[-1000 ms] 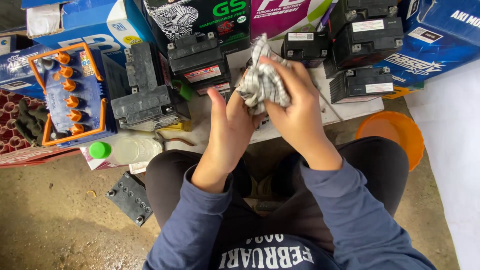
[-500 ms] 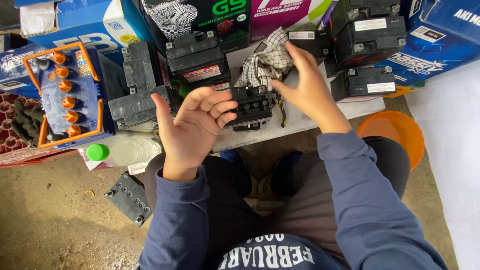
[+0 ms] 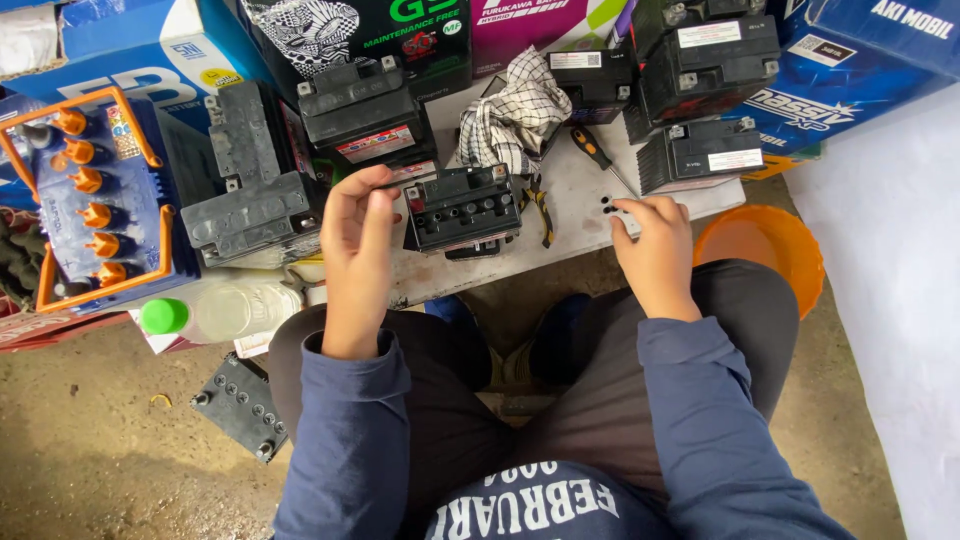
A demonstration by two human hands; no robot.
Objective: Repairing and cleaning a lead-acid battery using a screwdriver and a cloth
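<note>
- Left hand [image 3: 355, 225]: fingers loosely curled, tips pinching the left top edge of the small black battery [image 3: 462, 205]; grip light, not a full grasp.
- Battery sits just right of those fingers on the white board [image 3: 580, 200], long axis running left-right, vent holes up.
- Right hand [image 3: 655, 240]: fingers closed on a small white strip w/ dark dots [image 3: 615, 208] (prob. a cap strip, hard to tell).
- Battery lies left of the right fingertips, near but apart; left hand is the nearer one.
- Beyond: checkered rag [image 3: 515, 110] and screwdriver [image 3: 595, 150] behind the battery, orange bowl [image 3: 775, 245] right of the right hand.
</note>
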